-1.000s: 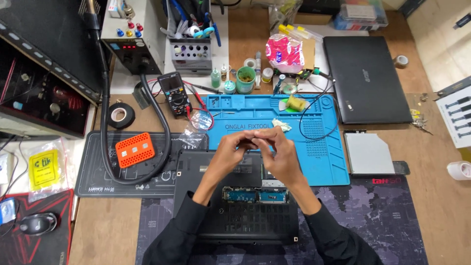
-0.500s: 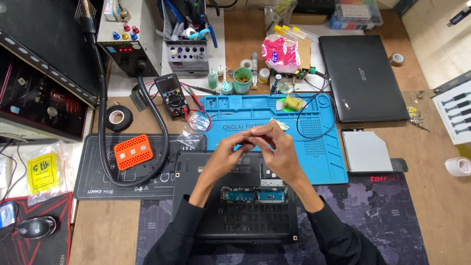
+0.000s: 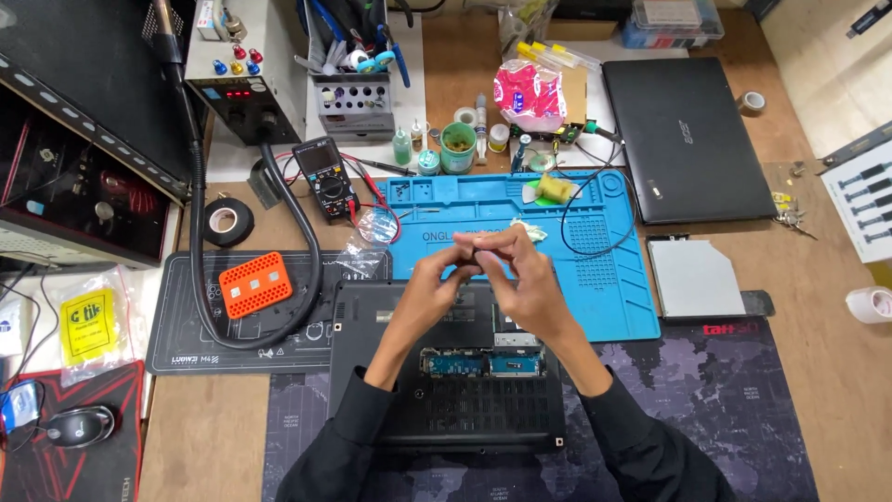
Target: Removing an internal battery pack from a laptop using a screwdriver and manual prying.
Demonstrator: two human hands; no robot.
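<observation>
The work mat (image 3: 595,279) is bright blue, and the opened laptop base (image 3: 446,390) on it is black with a blue-green circuit strip (image 3: 478,363). An orange perforated block (image 3: 254,284) lies on a dark grey mat (image 3: 186,344). The desk pad (image 3: 725,418) shows a dark purple-grey world-map pattern, and both sleeves (image 3: 344,446) are black.

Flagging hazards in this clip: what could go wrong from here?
Both hands, left hand and right hand, pinch something tiny above the opened laptop; if dropped, it could fall among the exposed circuit boards. The black cable looping over the blue mat might snag the right hand.
</observation>
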